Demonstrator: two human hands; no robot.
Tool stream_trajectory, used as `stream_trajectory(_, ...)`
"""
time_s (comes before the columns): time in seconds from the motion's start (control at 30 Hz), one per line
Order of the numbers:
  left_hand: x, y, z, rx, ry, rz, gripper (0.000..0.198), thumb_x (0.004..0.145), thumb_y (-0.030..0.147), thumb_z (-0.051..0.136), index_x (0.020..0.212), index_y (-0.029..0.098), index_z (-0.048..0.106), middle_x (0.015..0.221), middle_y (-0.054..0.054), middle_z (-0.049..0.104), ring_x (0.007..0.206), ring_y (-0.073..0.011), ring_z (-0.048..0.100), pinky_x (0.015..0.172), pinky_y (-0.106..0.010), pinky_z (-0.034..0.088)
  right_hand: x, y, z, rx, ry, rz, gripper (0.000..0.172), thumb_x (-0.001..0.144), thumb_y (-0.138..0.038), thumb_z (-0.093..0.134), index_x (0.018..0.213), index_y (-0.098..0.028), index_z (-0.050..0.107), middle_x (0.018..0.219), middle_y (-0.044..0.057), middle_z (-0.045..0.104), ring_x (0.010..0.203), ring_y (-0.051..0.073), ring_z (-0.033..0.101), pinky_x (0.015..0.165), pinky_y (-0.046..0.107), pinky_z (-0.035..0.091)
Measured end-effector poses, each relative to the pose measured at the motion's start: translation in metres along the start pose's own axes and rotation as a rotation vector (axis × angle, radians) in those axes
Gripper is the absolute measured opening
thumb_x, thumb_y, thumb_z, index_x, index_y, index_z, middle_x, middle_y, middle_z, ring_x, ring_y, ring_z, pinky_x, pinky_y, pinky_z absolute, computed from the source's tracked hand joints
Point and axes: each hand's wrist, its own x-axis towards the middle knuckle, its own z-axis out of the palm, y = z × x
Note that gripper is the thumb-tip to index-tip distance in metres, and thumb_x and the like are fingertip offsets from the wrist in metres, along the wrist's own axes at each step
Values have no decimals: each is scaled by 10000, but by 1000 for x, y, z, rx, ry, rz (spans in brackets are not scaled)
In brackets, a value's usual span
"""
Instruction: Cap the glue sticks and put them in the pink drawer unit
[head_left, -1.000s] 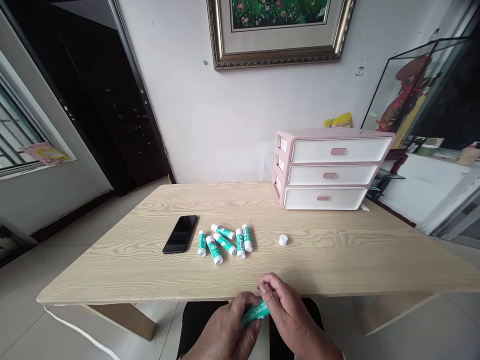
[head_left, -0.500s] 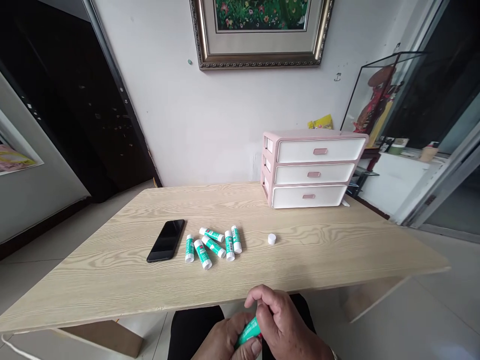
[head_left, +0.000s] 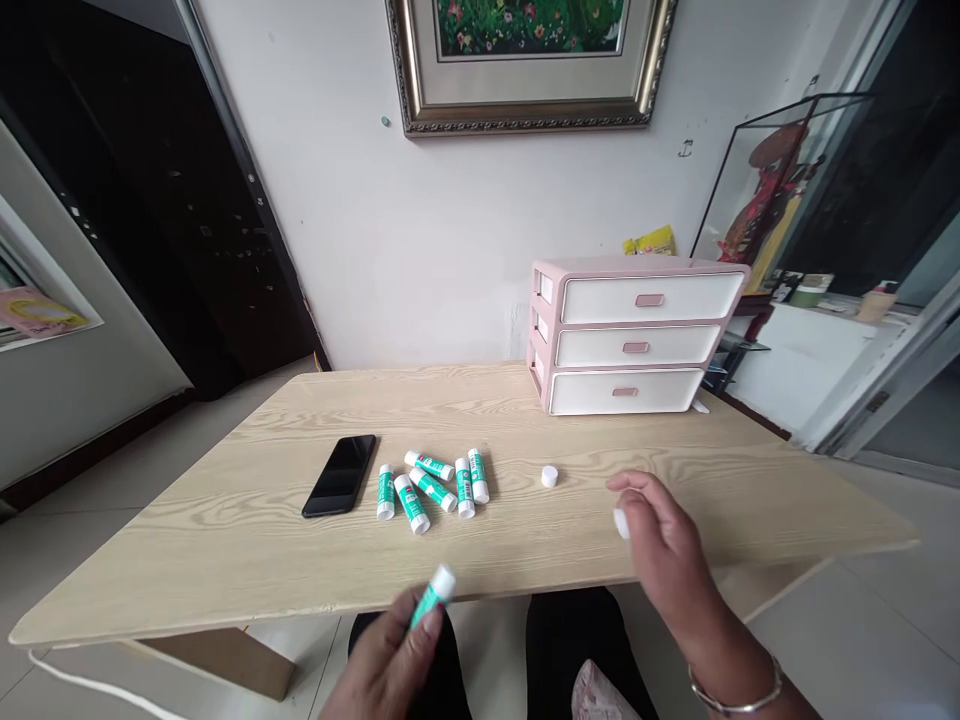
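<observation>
My left hand (head_left: 394, 645) is closed around a green-and-white glue stick (head_left: 429, 602), tilted with its white end up, just off the table's front edge. Over the right part of the table, my right hand (head_left: 664, 535) pinches a small white cap (head_left: 621, 523) between thumb and fingers. Another white cap (head_left: 550, 476) stands on the table to the left of that hand. Several more glue sticks (head_left: 433, 489) lie in a loose group, left of the middle.
A black phone (head_left: 340, 476) lies left of the glue sticks on the wooden table (head_left: 247, 545). At the back right stands a pink and white drawer unit (head_left: 637, 345) with a yellow packet (head_left: 651, 241) on top. A framed picture (head_left: 525, 118) hangs on the wall.
My hands were together around the glue stick and have parted. The right moved up and right over the table with the cap; the left moved left, still holding the glue stick.
</observation>
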Motion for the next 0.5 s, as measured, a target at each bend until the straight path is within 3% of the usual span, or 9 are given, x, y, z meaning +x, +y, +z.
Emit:
stream_trajectory(0.13,28,10,-23,262,343,64,608,993,626,376,1416,210,508,1028,-75,703,1043,-265,673,875,-349,537,3,28,22,-192,-36,30,346,934,-481,410,1077,-231,601,723,30,665,636,230,621,619,337,448)
stream_trajectory(0.2,45,11,-35,434,462,-4,556,1012,538,355,1448,209,463,1101,-113,721,1036,-306,697,839,-398,537,2,48,35,-241,-43,80,376,947,-499,398,1117,-226,593,781,46,694,691,246,654,650,348,456)
stream_trajectory(0.33,72,3,-49,740,591,-47,469,1037,382,322,1453,183,409,1283,-197,685,1084,-346,706,778,-400,513,5,71,45,-239,-28,141,392,950,-515,403,1122,-220,594,833,54,713,715,244,671,663,347,454)
stream_trajectory(0.5,89,5,-45,974,610,-87,358,1050,327,313,1343,165,440,1314,-189,664,1053,-311,720,728,-355,499,4,66,45,-193,4,119,422,937,-548,422,1116,-209,599,769,40,691,705,244,665,655,343,452)
